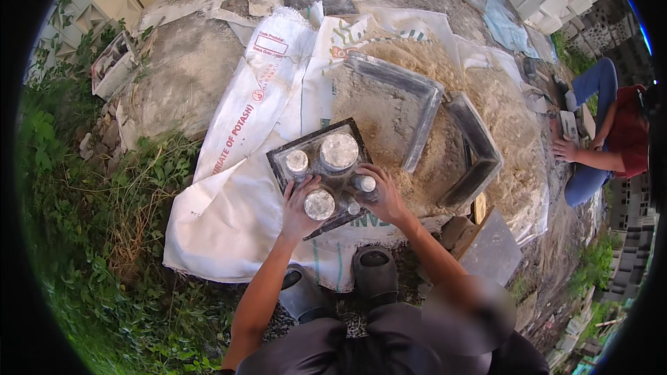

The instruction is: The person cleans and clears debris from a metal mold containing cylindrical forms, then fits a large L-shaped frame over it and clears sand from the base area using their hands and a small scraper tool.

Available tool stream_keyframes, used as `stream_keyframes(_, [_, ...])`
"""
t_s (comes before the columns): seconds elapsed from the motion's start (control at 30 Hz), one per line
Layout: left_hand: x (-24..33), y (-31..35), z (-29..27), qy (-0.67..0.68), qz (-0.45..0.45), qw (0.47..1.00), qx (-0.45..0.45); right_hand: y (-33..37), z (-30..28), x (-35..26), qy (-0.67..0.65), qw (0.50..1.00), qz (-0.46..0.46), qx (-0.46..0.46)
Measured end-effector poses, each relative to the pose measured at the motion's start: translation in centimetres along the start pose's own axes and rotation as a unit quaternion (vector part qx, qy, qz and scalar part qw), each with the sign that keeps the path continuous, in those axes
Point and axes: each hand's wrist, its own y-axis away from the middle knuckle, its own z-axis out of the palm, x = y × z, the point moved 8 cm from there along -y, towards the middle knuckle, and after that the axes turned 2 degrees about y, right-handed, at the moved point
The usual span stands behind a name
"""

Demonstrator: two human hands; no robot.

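A dark square mould plate lies at an angle before me, with several round, dust-covered cylinders of different sizes standing on it. My left hand curls around the side of a wide cylinder at the plate's near left. On the right, my right hand has its fingers around a smaller cylinder. The largest cylinder stands at the far side, with a medium one to its left. Close to my right hand is a thin short peg.
White woven sacks spread under the plate. Sandy powder is heaped to the right, bearing an L-shaped metal frame and another frame piece. A flat grey board leans nearby. Another person crouches far right. Plants grow at left.
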Motion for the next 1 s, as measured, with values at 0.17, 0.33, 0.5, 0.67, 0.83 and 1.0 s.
stream_keyframes(0.17, [0.4,0.2,0.5,0.032,0.013,0.999,0.019,-0.3,0.8,1.2,0.025,0.999,0.025,-0.005])
stream_keyframes(0.33, [0.7,-0.1,-0.2,0.054,0.026,0.997,0.056,0.6,0.9,1.5,0.007,0.999,0.031,0.036])
stream_keyframes(0.5, [0.2,0.7,-0.1,0.051,-0.003,0.998,0.037,4.2,0.2,-2.1,0.107,0.989,0.049,0.088])
stream_keyframes(0.67, [1.1,-0.1,0.0,0.029,0.023,0.998,0.051,2.5,2.6,-3.6,0.124,0.991,-0.038,-0.041])
stream_keyframes(0.83, [-0.1,0.6,0.0,0.136,-0.064,0.986,0.067,2.8,3.8,-1.4,0.040,0.994,0.102,-0.023])
stream_keyframes(1.0, [1.8,-0.4,-0.1,0.038,0.027,0.998,0.042,3.0,2.8,-2.2,0.056,0.996,0.033,0.063])
